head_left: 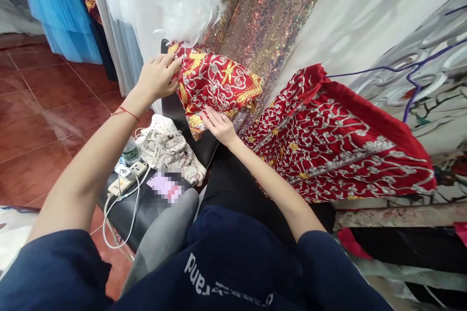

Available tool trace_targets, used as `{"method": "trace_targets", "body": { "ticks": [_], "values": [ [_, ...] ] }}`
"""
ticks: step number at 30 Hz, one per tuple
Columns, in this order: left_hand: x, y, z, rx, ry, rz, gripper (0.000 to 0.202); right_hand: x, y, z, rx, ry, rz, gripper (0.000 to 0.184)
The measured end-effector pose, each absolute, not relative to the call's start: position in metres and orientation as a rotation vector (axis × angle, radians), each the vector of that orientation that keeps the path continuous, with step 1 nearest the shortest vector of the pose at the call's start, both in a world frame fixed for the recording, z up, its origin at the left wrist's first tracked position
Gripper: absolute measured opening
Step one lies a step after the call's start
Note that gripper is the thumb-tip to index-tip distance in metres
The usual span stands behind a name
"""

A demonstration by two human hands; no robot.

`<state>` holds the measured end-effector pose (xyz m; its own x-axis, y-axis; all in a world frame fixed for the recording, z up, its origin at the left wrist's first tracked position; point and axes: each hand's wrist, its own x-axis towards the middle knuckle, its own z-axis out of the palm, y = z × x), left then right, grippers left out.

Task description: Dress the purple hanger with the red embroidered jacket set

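Observation:
A red embroidered garment (215, 77) with gold and silver patterns lies bunched on a black seat (173, 107). At its left edge, my left hand (158, 75) is closed, fingers curled around the cloth. The fingers of my right hand (220, 126) lie fairly straight on its near lower edge; whether the thumb pinches the fabric is hidden. To the right, a red skirt (328, 141) with silver embroidery hangs from a purple hanger (379, 69).
Nearer on the seats are a white patterned cloth bag (170, 143), a power strip (127, 178) with a white cable (105, 221), a bottle (130, 151) and a lilac phone (166, 187). Behind hang a white feathered dress (175, 0), a sequined fabric (266, 14) and a blue dress (60, 5).

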<state>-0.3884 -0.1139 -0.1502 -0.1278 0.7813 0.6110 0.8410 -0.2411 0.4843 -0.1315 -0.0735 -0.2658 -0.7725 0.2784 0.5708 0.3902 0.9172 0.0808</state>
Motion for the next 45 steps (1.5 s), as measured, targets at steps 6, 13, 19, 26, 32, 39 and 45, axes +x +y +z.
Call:
{"method": "trace_targets", "body": {
  "ticks": [6,13,19,26,32,39,45],
  "values": [
    [-0.304,-0.086,-0.132,-2.089,-1.5,-1.35,0.048,-0.126,-0.076,-0.266,-0.439,-2.544,-0.375,0.047],
    [-0.258,-0.053,-0.166,-2.054,-1.359,-1.404,0.06,-0.122,-0.084,-0.272,-0.413,-2.587,-0.408,0.044],
    [-0.26,-0.063,-0.163,-1.97,-1.442,-1.379,0.056,-0.089,-0.101,-0.257,-0.15,-2.622,-0.365,0.038],
    [-0.253,-0.065,-0.161,-1.837,-1.589,-1.433,0.044,0.019,-0.101,-0.2,-0.506,-2.472,-0.511,0.035],
    [-0.246,-0.068,-0.151,-1.799,-1.629,-1.548,0.031,0.134,-0.086,-0.143,-1.162,-1.858,-0.724,0.046],
    [-0.18,-0.083,-0.124,-1.669,-1.895,-1.394,0.027,0.202,-0.062,-0.136,-1.454,-1.673,-0.641,0.057],
    [-0.077,-0.041,-0.096,-2.012,-1.43,-1.342,0.043,0.231,-0.043,-0.131,-1.52,-1.665,-0.58,0.042]
  ]
}}
